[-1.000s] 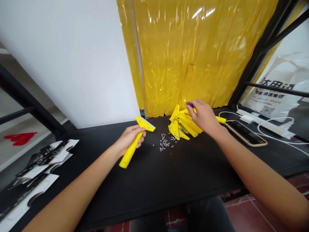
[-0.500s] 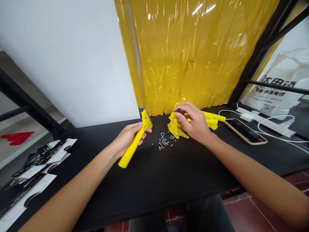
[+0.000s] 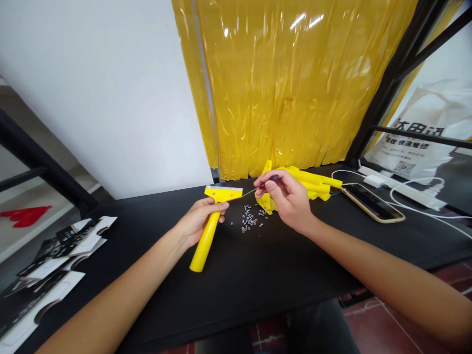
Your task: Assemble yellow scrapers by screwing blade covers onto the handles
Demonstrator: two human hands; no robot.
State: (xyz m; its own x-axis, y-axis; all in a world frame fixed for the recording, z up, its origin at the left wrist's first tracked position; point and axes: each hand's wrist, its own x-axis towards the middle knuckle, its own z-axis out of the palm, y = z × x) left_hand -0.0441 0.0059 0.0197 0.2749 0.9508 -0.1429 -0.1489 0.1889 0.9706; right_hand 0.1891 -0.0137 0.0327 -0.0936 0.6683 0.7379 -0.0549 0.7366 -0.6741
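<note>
My left hand (image 3: 199, 216) is closed around the upper handle of a yellow scraper (image 3: 204, 243), whose wide head with two screws and a metal blade edge points away from me. In my right hand (image 3: 293, 199) is a screwdriver (image 3: 271, 180) with a dark handle. Its thin shaft reaches left to the right side of the scraper head; whether the tip touches is too small to tell. Loose small screws and nuts (image 3: 249, 221) lie on the black table between my hands. Behind my right hand is a pile of other yellow scrapers (image 3: 313, 182), partly hidden by it.
A phone (image 3: 372, 201) lies on the right by white cables and a power strip (image 3: 405, 187). Black and white card sleeves (image 3: 62, 260) are stacked at the left. A yellow plastic curtain (image 3: 287, 88) and a white panel (image 3: 110, 98) stand behind the black table (image 3: 236, 285).
The scraper has turned so its head faces me more broadly. My right hand has moved slightly left and down, bringing the screwdriver's shaft to the scraper head.
</note>
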